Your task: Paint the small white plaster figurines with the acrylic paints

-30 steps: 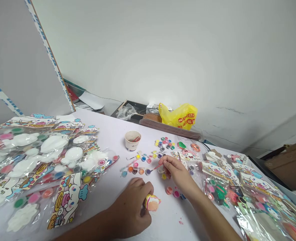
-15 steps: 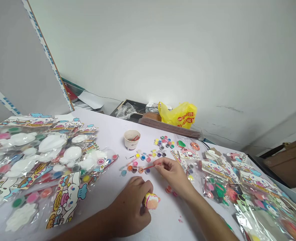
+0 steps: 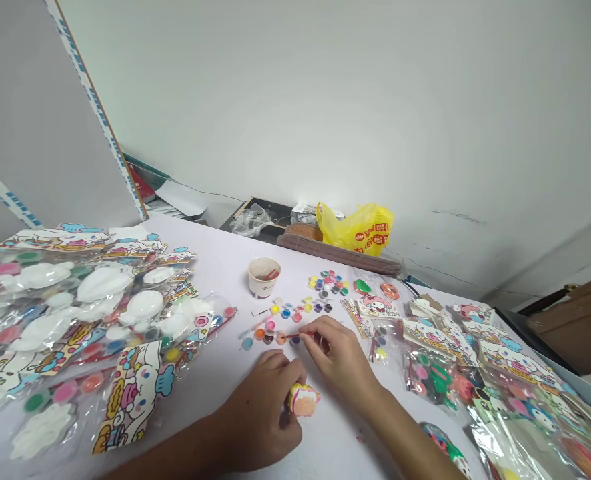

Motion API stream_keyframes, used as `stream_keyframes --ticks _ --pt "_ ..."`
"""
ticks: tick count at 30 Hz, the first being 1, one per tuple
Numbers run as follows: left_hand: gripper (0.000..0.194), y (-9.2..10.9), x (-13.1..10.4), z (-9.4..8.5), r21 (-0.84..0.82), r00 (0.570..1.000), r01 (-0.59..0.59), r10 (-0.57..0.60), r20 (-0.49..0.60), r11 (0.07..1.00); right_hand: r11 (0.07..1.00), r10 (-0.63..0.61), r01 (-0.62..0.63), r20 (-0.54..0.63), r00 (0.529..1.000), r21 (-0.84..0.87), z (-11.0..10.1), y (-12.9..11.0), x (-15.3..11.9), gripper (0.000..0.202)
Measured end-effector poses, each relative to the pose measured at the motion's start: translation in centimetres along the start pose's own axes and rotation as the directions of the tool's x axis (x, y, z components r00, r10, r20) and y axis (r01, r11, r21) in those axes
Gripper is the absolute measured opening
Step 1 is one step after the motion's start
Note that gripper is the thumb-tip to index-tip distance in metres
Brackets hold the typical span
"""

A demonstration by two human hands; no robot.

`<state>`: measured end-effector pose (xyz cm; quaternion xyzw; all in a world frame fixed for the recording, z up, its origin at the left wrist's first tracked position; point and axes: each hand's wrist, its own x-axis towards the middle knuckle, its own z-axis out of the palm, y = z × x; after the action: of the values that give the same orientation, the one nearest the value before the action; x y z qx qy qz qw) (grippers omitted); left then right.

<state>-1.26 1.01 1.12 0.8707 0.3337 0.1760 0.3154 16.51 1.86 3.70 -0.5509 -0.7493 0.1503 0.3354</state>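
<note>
Low in the middle of the view, my left hand (image 3: 270,407) is closed around a small painted figure (image 3: 305,401), yellow and pink with a peach-coloured face; the fingers hide part of it. My right hand (image 3: 333,350) pinches a thin red paintbrush (image 3: 305,333) whose tip reaches an open pot of peach paint (image 3: 282,339). Around that pot lie several small paint pots in orange, pink, brown and blue. Behind them stands a paper cup (image 3: 264,278) with red brush handles and dark liquid inside.
Clear bags of white plaster shapes (image 3: 105,287) and cartoon cards cover the left side of the white table. More packaged kits (image 3: 440,347) lie on the right. A yellow plastic bag (image 3: 358,230) sits at the back by the wall. Another cluster of paint pots (image 3: 328,285) is behind my right hand.
My right hand has moved slightly left and nearer the peach pot, with its brush still at the paint. A painted piece now shows beside my right forearm. My left hand stays put.
</note>
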Motion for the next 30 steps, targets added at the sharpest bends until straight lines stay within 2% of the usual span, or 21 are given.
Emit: stream_keyframes --ticks 6,10,17,25,30 --pt "0.039 -0.3 0.05 0.25 0.003 0.997 -0.063 0.063 -0.052 0.998 0.985 -0.118 0.122 0.038 0.992 -0.12 0.99 -0.22 -0.48 0.021" --pt "0.038 -0.2 0.11 0.13 0.011 0.996 -0.065 0.065 -0.055 0.998 0.965 -0.155 0.168 0.078 0.985 -0.203 1.11 -0.29 -0.64 0.022" --pt "0.039 -0.24 -0.03 0.19 0.013 0.996 -0.072 0.073 -0.053 0.997 0.981 -0.092 0.103 0.073 0.993 -0.162 0.49 -0.29 -0.47 0.017" --pt "0.039 -0.32 0.01 0.31 -0.001 0.992 -0.1 0.1 -0.076 0.995 0.939 -0.108 0.141 0.119 0.987 -0.314 0.88 -0.33 -0.6 0.017" --pt "0.04 -0.33 -0.11 0.22 -0.012 0.992 -0.113 0.112 -0.058 0.993 0.971 -0.046 0.076 0.135 0.99 -0.227 0.2 -0.54 -0.45 0.016"
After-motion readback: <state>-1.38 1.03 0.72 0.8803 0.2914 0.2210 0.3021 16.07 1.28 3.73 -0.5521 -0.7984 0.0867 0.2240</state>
